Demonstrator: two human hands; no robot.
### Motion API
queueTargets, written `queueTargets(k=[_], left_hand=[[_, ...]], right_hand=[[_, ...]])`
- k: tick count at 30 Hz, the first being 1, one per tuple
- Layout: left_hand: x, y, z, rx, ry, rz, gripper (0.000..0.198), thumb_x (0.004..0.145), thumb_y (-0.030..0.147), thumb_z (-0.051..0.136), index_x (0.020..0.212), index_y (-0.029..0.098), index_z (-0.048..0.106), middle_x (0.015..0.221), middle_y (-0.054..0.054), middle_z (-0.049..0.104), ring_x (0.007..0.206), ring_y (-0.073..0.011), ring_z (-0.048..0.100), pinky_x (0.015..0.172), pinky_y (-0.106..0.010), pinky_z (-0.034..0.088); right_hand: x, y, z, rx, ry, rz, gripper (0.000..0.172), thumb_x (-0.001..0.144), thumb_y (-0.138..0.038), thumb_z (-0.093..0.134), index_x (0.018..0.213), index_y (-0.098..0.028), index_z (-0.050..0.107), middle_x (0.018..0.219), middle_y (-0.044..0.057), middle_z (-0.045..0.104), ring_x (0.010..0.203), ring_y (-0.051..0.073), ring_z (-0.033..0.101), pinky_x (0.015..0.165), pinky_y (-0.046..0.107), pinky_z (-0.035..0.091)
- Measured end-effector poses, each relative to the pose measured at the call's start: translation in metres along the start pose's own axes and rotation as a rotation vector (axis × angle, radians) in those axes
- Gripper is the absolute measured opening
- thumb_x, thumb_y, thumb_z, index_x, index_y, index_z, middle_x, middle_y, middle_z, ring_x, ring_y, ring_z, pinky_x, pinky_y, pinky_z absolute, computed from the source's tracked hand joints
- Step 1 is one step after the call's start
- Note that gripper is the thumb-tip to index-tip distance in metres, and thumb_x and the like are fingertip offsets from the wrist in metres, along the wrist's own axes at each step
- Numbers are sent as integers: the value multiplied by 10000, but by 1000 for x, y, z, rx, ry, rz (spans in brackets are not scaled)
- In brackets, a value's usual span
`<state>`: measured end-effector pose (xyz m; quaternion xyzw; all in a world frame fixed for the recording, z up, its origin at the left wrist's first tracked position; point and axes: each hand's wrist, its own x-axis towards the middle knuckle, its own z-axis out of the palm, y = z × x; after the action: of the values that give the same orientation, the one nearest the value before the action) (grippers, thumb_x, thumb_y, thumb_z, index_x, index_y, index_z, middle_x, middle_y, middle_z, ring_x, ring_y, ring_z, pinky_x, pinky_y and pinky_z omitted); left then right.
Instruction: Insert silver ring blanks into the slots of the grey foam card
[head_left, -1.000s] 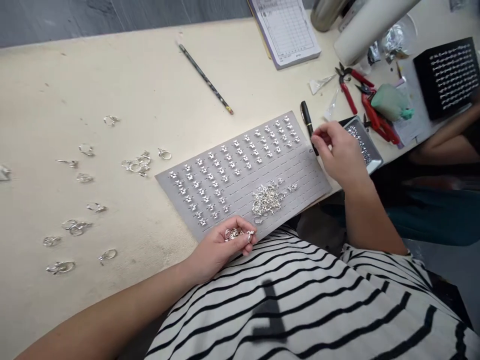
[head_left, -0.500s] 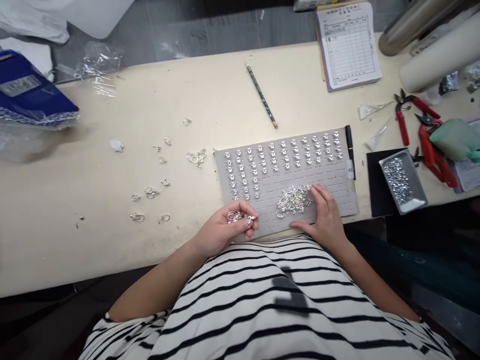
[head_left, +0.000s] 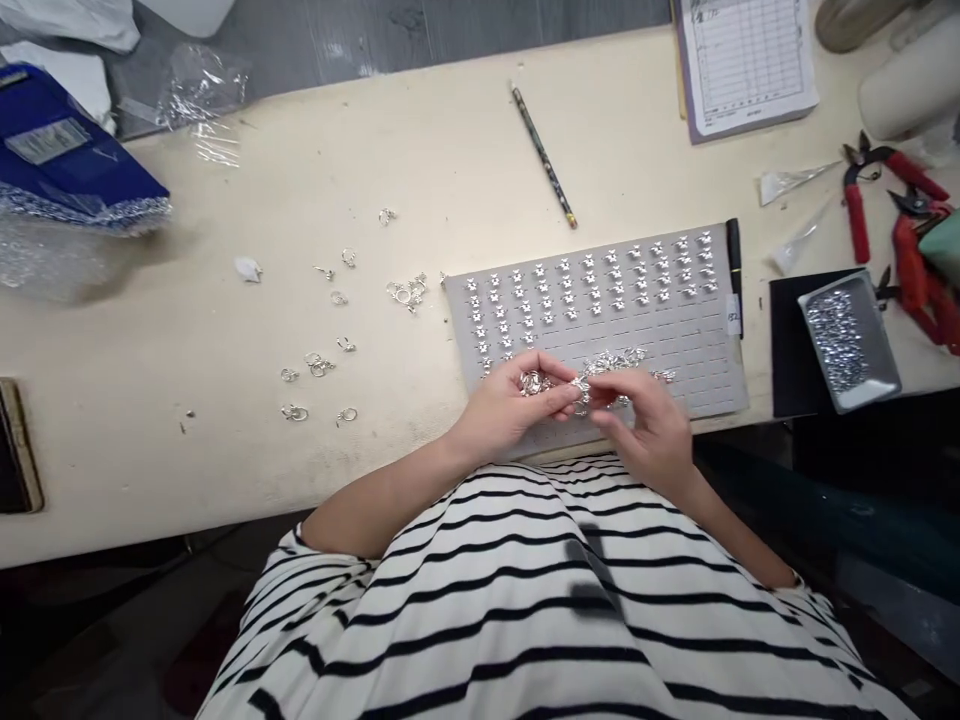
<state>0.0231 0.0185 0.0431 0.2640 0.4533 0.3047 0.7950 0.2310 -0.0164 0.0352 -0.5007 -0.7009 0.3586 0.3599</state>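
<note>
My left hand (head_left: 517,400) is closed around several silver rings (head_left: 534,383), with one between thumb and forefinger. Right beside it, my right hand (head_left: 645,415) has its fingertips bent toward that ring; whether they grip anything is too small to tell. Both hands are over the lower part of a grey slotted board (head_left: 675,345). Rows of silver star-like pieces (head_left: 589,278) fill the board's upper slots and its left columns. A loose pile of silver rings (head_left: 619,360) lies on the board, partly hidden behind my right hand.
Loose rings (head_left: 319,364) are scattered left of the board. A pencil (head_left: 544,155) lies beyond it. On the right are a black pen (head_left: 735,275), a grey tray of small metal pieces (head_left: 840,340), red-handled pliers (head_left: 857,215) and a form pad (head_left: 750,70).
My left hand has moved right with its rings, and my right hand has come in from the pile to meet it. The whole view has shifted somewhat.
</note>
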Motion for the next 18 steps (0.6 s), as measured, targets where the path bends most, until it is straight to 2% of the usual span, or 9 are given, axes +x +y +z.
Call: queueTargets(k=[3,8,13,18], left_hand=[[1,-1,-2,17,-13,65,295,817,373,842,921,181,644,895,10,659,712,-98,632,711,-266,549],[-1,-4,-12,177,4,168,305,829,382,836,969,196,640,921,-3,638,833,-144,631,748,-276,557],[-3,-2,-16,201,23,204,235,859,334,808,984,201,662,981,-12,661,849,-137,635,781,-269,543],[-3,-1,-17,101,9,153,165,898,331,758,976,191,718,953,-14,698,767,-113,633,758,-268,550]], right_hand=[[17,-9,12,137,-7,126,214,947,-266,701,1157,-304,694,1006,7,724,858,152,696,787,315,608],[24,-11,14,146,-57,223,90,963,-280,682,1038,-283,731,952,3,724,849,149,688,772,316,593],[22,-9,15,200,-65,263,90,961,-253,677,1039,-288,708,979,6,707,908,156,677,790,317,582],[23,-9,16,212,-38,258,135,987,-237,626,1093,-292,689,1033,17,708,936,164,698,841,351,595]])
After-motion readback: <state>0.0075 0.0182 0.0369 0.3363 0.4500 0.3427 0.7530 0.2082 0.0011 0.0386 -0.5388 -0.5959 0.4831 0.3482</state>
